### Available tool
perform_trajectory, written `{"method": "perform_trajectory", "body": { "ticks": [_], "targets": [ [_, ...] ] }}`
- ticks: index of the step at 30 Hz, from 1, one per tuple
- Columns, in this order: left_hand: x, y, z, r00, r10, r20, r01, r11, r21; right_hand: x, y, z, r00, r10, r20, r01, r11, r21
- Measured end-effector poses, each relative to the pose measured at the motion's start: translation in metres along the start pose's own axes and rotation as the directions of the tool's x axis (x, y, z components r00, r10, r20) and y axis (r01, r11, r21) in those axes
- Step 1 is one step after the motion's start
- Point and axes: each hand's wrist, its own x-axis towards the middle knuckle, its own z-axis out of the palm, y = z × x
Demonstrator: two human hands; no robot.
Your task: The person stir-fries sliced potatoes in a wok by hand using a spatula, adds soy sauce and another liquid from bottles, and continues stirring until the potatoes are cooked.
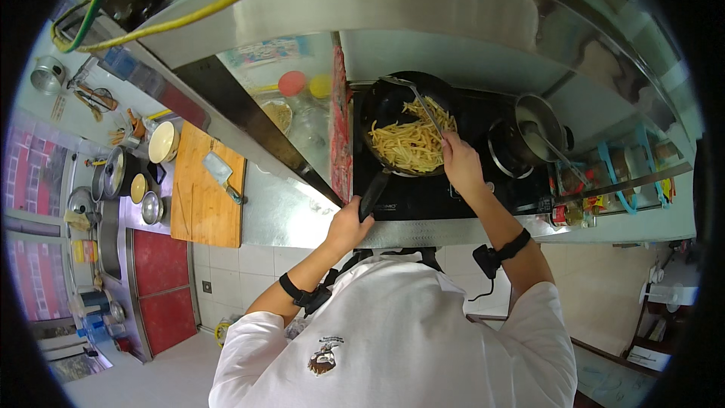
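My left hand (349, 225) grips the black handle (374, 197) of a dark frying pan (380, 103) that sits on a black glass cooktop (416, 202). Thin pale-yellow strips of food, like shredded potato (409, 144), fill the lower and right part of the pan. Some strips look lightly browned. In my right hand (461, 161) is the handle of a metal spatula (425, 106). Its blade rests near the pan's upper rim, above the strips, and its shaft crosses over them.
Right of the pan stands a metal pot (535, 107) with a ladle (558, 153) in it. Bottles (572, 215) line the right side. On the left, a cleaver (218, 170) lies on a wooden cutting board (190, 204). A metal beam (255, 124) slants across beside the cooktop.
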Motion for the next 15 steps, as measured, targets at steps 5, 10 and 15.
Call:
{"method": "perform_trajectory", "body": {
  "ticks": [5, 10, 15],
  "targets": [
    [0.000, 0.000, 0.002, 1.000, 0.002, -0.005, -0.002, 1.000, 0.021, -0.016, 0.007, 0.005, 0.998, -0.024, 0.056, 0.023, 1.000, 0.018],
    [-0.002, -0.001, 0.001, 1.000, 0.004, -0.008, -0.004, 1.000, 0.013, -0.020, 0.007, -0.032, 0.969, -0.072, 0.236, 0.112, 0.981, -0.160],
    [-0.001, 0.000, 0.000, 1.000, 0.003, 0.007, -0.003, 1.000, 0.020, -0.022, 0.025, -0.037, 0.976, -0.098, 0.192, 0.125, 0.983, -0.134]
  ]
}}
